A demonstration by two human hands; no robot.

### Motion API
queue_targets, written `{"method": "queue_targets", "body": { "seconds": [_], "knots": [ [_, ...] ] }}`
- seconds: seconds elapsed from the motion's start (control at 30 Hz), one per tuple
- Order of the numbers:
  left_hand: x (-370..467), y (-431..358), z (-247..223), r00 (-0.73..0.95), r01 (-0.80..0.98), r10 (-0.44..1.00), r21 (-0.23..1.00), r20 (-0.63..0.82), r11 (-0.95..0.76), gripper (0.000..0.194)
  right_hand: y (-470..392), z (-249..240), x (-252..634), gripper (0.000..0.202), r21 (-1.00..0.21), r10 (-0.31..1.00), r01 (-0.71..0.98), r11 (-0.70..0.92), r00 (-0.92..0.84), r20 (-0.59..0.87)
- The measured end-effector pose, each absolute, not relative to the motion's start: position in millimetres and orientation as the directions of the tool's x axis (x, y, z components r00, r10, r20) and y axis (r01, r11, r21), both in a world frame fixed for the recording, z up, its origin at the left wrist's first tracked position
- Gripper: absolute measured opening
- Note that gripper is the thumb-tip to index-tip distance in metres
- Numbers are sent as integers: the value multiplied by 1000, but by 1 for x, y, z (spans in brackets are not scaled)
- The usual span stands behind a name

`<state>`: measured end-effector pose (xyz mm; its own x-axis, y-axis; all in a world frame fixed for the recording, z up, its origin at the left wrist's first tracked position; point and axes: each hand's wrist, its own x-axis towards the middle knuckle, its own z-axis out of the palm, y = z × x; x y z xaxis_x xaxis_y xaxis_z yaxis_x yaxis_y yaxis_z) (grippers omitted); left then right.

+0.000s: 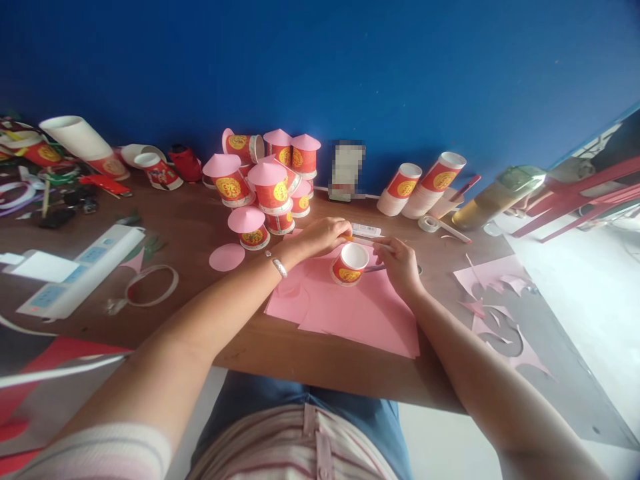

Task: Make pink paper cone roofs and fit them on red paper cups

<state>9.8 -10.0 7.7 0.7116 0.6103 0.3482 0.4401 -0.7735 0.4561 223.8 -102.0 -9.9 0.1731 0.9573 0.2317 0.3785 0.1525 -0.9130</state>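
Observation:
A thin pen-like stick (367, 242), orange at one end and whitish at the other, lies between my two hands. My left hand (327, 235) pinches its orange end, and my right hand (401, 262) grips the whitish end. Just below the stick, a red paper cup (349, 272) with a yellow emblem stands mouth up on sheets of pink paper (370, 319). A white tube (367, 230) with printing lies behind the stick. Partly hidden by my right hand, a dark slim object sits beside the cup; its kind is unclear.
Cups with pink cone tops (270, 180) are grouped at the back left, near a pink paper disc (227, 257). Cup stacks (435, 183), a tape roll (429, 223) and a gold bottle (493, 199) stand right. Pink scraps (525, 357) and a power strip (95, 257) flank the workspace.

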Motion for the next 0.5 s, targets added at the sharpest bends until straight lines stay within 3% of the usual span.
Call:
{"method": "queue_targets", "body": {
  "seconds": [0.13, 0.23, 0.33, 0.5],
  "knots": [
    [9, -10, 8, 716, 436, 604, 452, 350, -778, 5, -99, -12, 226, 27, -913, 965, 391, 118, 170, 198],
    [7, -5, 12, 724, 417, 612, 506, 318, -755, 7, -97, -16, 229, 27, -827, 962, 537, 168, 95, 257],
    [8, 5, 14, 654, 504, 703, 533, 278, -680, 12, -98, -20, 230, 22, -609, 935, 743, 276, -62, 348],
    [22, 17, 10, 610, 669, 768, 395, 193, -630, 16, -101, -24, 227, 27, -252, 881, 898, 360, -238, 410]
  ]
}}
